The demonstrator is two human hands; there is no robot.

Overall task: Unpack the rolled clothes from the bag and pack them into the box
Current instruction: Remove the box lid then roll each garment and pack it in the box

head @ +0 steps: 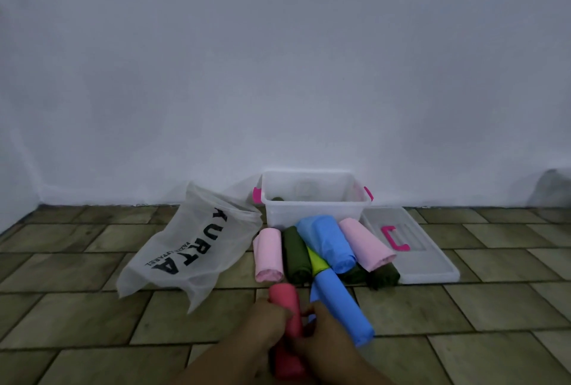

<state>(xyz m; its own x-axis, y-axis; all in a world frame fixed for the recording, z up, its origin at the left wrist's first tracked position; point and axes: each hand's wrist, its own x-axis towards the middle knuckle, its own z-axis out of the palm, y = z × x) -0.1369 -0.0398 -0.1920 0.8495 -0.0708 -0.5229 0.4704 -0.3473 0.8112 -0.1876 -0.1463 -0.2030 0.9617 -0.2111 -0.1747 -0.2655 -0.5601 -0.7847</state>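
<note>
Both my hands grip a red rolled cloth (pixel 282 296) low in the middle of the view, my left hand (pixel 262 327) on its left side and my right hand (pixel 321 338) on its right. A blue roll (pixel 340 307) lies just right of it, touching my right hand. Behind, a pile of rolls lies on the floor: a pink roll (pixel 268 254), a dark green roll (pixel 296 256), a lime roll (pixel 316 262), a large blue roll (pixel 330 242), another pink roll (pixel 366 244). The clear box (pixel 312 214) with pink latches stands against the wall, something dark green inside. The flat white bag (pixel 191 248) lies to the left.
The box's clear lid (pixel 426 254) with a pink handle lies on the floor right of the pile. A white wall rises right behind the box. The floor is olive tile, open at left and right foreground. A grey shape (pixel 553 190) sits at far right.
</note>
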